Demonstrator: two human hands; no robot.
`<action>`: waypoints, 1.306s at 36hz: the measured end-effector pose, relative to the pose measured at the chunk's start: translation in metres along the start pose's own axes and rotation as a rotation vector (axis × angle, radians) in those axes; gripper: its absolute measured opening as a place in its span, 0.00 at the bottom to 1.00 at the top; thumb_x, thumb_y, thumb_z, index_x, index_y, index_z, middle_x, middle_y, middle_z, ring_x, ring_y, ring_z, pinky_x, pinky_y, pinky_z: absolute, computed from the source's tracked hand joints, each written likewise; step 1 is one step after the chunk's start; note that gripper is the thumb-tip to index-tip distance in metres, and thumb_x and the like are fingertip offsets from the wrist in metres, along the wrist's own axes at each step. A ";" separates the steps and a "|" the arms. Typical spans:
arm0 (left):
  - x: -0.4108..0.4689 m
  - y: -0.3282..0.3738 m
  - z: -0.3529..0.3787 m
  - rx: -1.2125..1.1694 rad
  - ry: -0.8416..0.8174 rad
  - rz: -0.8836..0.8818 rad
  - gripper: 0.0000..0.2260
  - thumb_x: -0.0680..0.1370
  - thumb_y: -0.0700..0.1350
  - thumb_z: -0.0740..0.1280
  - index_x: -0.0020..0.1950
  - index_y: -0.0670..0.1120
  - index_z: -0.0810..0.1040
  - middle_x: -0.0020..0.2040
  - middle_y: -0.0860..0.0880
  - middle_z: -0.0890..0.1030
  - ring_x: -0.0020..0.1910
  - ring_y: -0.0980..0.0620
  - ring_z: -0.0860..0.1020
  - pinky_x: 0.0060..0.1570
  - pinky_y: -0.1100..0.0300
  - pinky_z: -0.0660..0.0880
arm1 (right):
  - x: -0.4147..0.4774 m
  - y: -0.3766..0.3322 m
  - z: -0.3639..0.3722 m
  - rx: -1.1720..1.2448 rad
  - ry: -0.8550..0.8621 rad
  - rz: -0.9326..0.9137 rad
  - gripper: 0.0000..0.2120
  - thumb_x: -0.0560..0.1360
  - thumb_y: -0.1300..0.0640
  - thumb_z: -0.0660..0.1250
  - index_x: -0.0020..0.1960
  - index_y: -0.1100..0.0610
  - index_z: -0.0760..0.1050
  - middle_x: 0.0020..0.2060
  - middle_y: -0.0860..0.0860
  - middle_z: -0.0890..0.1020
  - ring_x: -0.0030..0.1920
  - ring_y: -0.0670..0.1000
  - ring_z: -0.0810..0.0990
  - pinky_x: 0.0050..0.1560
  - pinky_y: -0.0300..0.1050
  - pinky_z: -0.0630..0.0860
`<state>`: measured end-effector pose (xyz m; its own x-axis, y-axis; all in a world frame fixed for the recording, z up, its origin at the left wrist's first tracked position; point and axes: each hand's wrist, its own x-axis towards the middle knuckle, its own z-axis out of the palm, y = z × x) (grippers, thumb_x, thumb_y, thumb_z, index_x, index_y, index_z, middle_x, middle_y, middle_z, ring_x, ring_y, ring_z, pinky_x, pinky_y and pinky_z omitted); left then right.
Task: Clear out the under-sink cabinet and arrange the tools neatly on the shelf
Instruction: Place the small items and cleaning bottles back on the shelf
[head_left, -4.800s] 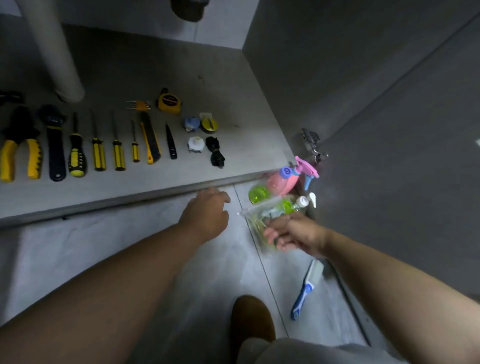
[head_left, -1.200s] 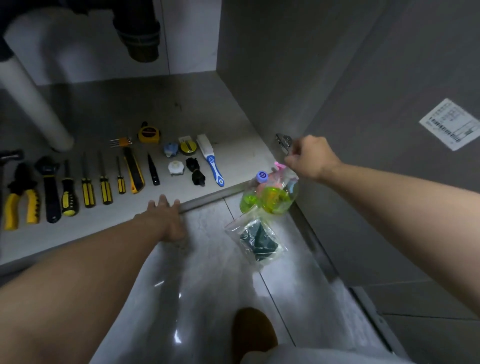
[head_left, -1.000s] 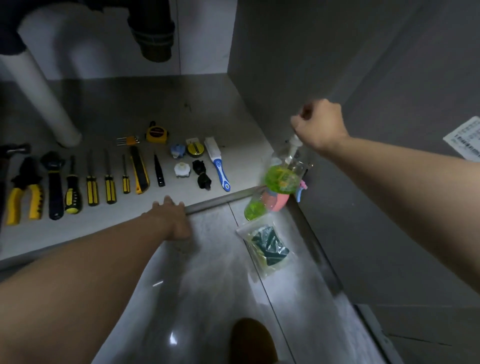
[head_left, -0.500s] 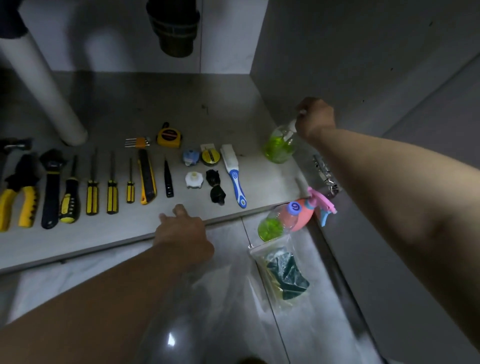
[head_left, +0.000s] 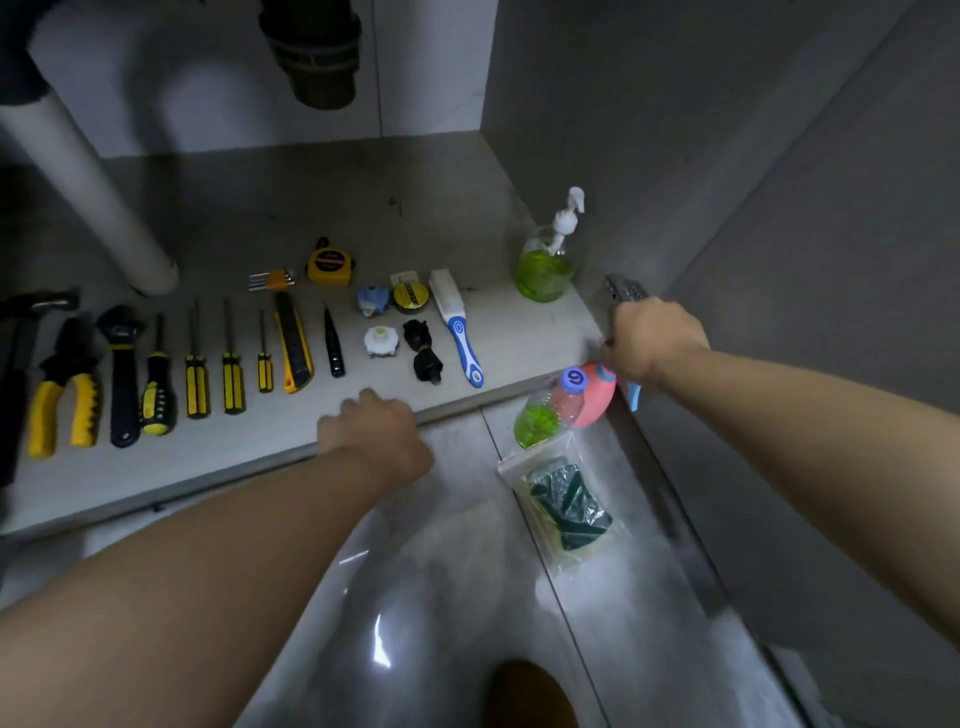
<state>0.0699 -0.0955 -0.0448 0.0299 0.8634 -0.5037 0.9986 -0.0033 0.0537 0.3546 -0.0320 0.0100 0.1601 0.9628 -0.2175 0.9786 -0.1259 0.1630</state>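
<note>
Down at the right, the right hand (head_left: 655, 339) curls its fingers round the head of the pink spray bottle (head_left: 597, 396), which leans on the floor against the near-right corner of the shelf (head_left: 524, 338); the forearm reaches in from the right, wrist bent downward. The left hand (head_left: 375, 435) rests knuckles-up on the shelf's near edge, fingers loosely bent and holding nothing. Tools (head_left: 195, 371) lie in a row along the left, and bare shelf shows between the brush (head_left: 460, 327) and the pump bottle (head_left: 545, 265) standing by the right wall.
</note>
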 end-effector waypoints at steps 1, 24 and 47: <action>0.001 0.010 -0.004 -0.038 0.070 0.031 0.20 0.76 0.56 0.64 0.63 0.47 0.73 0.57 0.45 0.71 0.57 0.43 0.73 0.48 0.51 0.71 | -0.005 0.005 0.006 -0.024 0.010 -0.006 0.16 0.75 0.50 0.67 0.57 0.59 0.78 0.55 0.62 0.81 0.54 0.65 0.81 0.44 0.48 0.72; 0.040 0.101 -0.021 -0.397 0.220 0.601 0.09 0.75 0.47 0.74 0.54 0.48 0.80 0.50 0.48 0.80 0.51 0.45 0.79 0.51 0.51 0.77 | -0.040 0.022 0.014 0.159 -0.012 0.058 0.20 0.78 0.40 0.61 0.57 0.55 0.79 0.54 0.61 0.82 0.54 0.65 0.81 0.49 0.51 0.76; 0.022 0.005 -0.101 -0.852 0.553 0.483 0.11 0.74 0.49 0.77 0.53 0.47 0.83 0.50 0.48 0.82 0.49 0.49 0.80 0.53 0.54 0.77 | 0.009 -0.010 -0.069 0.246 0.325 0.115 0.13 0.78 0.48 0.66 0.54 0.57 0.77 0.48 0.64 0.82 0.50 0.68 0.81 0.44 0.50 0.74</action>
<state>0.0708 -0.0255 0.0320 0.1701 0.9707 0.1700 0.5252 -0.2352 0.8178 0.3369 -0.0059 0.0728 0.2595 0.9594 0.1102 0.9647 -0.2523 -0.0751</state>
